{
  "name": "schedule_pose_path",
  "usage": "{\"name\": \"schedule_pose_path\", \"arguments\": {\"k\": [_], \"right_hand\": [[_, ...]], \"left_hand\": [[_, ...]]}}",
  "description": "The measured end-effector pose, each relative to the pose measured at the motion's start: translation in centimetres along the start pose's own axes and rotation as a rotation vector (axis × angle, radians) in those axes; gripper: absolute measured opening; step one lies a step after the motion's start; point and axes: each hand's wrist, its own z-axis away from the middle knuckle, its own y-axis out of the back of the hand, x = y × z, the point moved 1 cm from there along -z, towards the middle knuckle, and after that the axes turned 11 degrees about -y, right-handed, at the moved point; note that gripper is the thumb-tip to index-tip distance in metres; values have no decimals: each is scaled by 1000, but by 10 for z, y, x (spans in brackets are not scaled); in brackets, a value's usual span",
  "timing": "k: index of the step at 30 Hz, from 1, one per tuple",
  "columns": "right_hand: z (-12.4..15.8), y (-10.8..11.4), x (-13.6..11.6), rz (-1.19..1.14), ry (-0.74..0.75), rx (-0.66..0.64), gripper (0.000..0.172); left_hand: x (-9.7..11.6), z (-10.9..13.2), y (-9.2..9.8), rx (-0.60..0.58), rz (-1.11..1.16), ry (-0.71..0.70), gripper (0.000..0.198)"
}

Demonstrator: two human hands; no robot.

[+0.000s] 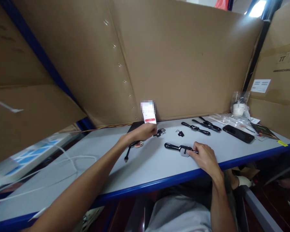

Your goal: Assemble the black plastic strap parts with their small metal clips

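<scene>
My right hand (205, 156) is closed round the right handle of a black spokeshave (172, 146). A flat silvery blade (184, 152) sits at the middle of this tool, just above the tabletop or touching it. My left hand (148, 130) reaches to the back of the table with its fingers curled closed, beside several small metal and black parts (161, 132). What its fingertips hold, if anything, is hidden. A little to the right lies a small black piece (181, 133) with silvery bits. More black spokeshaves (195, 128) rest behind the right hand.
A phone with a lit screen (149, 114) leans against the cardboard wall (183, 64). A dark phone (238, 134) and plastic bags (240, 109) lie at the right. Near my left forearm are a short black cable (127, 154) and a white cable (74, 164).
</scene>
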Motion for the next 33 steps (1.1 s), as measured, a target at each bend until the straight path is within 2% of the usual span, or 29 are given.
{"name": "schedule_pose_path", "arguments": {"k": [3,5,8,11,14,18,23,28,31,33], "right_hand": [[0,-1,0,8,7,6,22],[0,-1,0,10,10,12,22],[0,0,-1,0,9,12,21],[1,1,-1,-1,15,1,17],[1,1,-1,3,36,1,14],[1,1,1,-10,63,4,15],[-1,-2,4,-22,77,12,15],[-2,1,8,-126,126,-17,12],[0,4,5,-202,110,-43,23],[1,5,1,-154,49,-13,26]], "left_hand": [[26,3,10,169,188,-124,11],[53,2,8,197,359,-218,14],[94,0,-8,153,448,-358,16],[119,-2,-28,149,434,-494,13],[123,-3,-41,111,388,-511,12],[119,-4,-45,65,409,-456,11],[120,-3,-47,84,479,-407,5],[120,-4,-52,97,504,-401,15],[119,-5,-54,110,481,-399,14],[119,-6,-55,124,469,-404,14]]}}
